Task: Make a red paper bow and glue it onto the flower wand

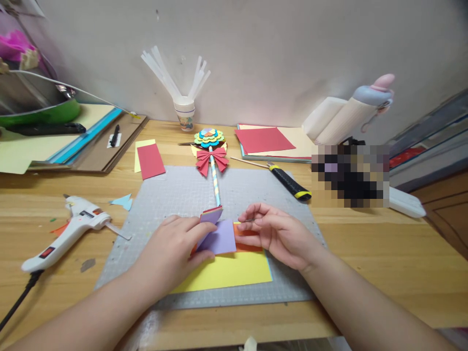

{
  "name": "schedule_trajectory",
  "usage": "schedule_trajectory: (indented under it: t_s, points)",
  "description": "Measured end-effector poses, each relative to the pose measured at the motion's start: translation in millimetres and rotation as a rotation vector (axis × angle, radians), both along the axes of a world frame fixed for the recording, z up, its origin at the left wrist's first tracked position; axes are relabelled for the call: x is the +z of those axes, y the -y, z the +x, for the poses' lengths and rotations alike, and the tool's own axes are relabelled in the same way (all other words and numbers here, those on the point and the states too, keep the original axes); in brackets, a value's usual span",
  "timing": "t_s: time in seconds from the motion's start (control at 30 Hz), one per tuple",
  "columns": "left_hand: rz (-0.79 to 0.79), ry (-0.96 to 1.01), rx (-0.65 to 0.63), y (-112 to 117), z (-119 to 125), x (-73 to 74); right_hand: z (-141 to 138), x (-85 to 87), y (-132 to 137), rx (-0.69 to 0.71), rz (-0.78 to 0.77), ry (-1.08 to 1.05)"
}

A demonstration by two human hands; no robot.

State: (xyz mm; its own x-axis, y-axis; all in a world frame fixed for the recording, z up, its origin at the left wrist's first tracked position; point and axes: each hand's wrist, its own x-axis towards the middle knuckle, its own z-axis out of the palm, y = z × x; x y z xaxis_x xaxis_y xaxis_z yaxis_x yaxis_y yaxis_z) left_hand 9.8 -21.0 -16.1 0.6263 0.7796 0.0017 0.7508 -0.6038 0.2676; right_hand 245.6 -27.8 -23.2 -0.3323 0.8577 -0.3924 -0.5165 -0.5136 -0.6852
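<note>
My left hand (179, 243) grips a purple sheet of paper (219, 239) at its left side, with the thumb along the lower edge. A folded stack of small coloured papers (211, 214) stands up by its index finger. My right hand (280, 231) is just right of the purple sheet, fingers curved and apart over an orange paper (250, 243). I cannot make out anything held in it. Beneath both lies a yellow sheet (237, 268) on the grey cutting mat (292, 287).
A paper flower on a striped stick (214, 175) with a red bow lies ahead. A black-and-yellow cutter knife (290, 183) is at the mat's right. A white glue gun (69, 234) lies left. Behind stand a cup of white sticks (185, 114) and red paper (265, 140).
</note>
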Motion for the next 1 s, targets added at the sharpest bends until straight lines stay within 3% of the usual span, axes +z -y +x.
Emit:
schedule_trajectory:
  t_s: [0.47, 0.6, 0.8, 1.0]
  points:
    - [0.081, 0.068, -0.045, 0.5, -1.7, -3.8, -1.0, -3.5, 0.2, 0.032, -0.015, -0.008]
    - [0.059, 0.117, 0.02, 1.6, 0.0, -8.4, -4.9, -6.2, 1.7, 0.062, 0.013, 0.078]
    - [-0.103, 0.149, 0.162, 1.4, 1.3, -6.4, -14.1, -10.2, 5.7, 0.151, 0.108, 0.267]
    - [-0.145, 0.143, 0.202, 0.2, 2.2, -4.1, -17.8, -11.8, 8.0, 0.206, 0.19, 0.347]
